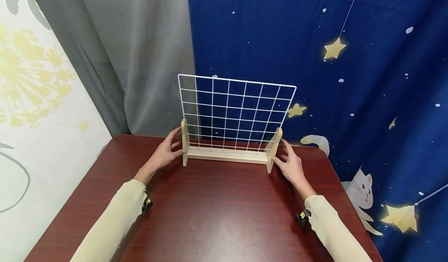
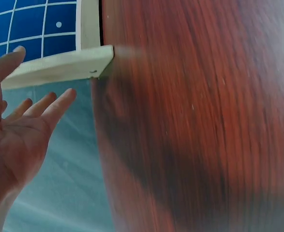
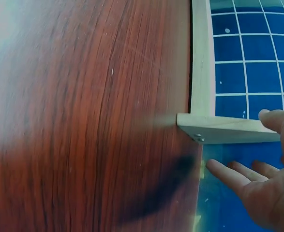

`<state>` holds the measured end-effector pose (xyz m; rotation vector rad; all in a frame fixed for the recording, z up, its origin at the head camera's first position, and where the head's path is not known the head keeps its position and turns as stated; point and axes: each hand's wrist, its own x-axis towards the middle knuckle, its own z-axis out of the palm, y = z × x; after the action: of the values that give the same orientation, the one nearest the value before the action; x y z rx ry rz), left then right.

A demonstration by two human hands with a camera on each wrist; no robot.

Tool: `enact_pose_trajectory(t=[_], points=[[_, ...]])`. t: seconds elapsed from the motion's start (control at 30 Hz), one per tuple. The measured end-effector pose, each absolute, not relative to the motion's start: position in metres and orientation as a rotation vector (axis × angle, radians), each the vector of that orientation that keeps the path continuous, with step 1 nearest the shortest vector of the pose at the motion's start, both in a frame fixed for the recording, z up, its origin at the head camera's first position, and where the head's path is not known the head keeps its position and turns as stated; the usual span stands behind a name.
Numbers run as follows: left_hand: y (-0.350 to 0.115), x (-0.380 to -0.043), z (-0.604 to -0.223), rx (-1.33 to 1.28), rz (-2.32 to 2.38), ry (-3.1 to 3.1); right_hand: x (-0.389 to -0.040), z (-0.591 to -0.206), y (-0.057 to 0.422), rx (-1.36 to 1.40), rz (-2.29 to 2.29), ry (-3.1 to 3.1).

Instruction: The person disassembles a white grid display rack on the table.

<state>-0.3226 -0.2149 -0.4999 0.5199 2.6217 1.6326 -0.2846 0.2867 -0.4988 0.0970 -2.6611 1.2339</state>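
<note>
At the far edge of the bench (image 1: 217, 215), a stand (image 1: 227, 158) holds a grid (image 1: 226, 106); left hand (image 1: 165, 153) and right hand (image 1: 292, 166) flank it, fingers (image 2: 59, 107) spread, ungripping.

White wire grid panel (image 1: 242, 107) and pale wooden stand (image 1: 227, 157) at centre, reddish-brown wood-grained table (image 1: 210, 207) below, navy curtain (image 1: 367, 83) with yellow stars (image 1: 334, 49) at right.

Wire-grid stand (image 1: 227, 157) on reddish-brown table (image 1: 217, 207)

Bright head view, glare on tabletop (image 1: 220, 231), wrist-view shadows (soft-edged)
</note>
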Motion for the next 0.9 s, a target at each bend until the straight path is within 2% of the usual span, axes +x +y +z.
enact_pose_trajectory(t=[0.57,0.9], points=[[-0.194,-0.326,-0.503,0.413,1.609,2.709,-0.293,-0.509,0.271,0.039,1.525,-2.540],[-0.196,-0.327,-0.504,0.419,1.649,2.679,-0.295,-0.511,0.269,0.038,1.506,-2.514]])
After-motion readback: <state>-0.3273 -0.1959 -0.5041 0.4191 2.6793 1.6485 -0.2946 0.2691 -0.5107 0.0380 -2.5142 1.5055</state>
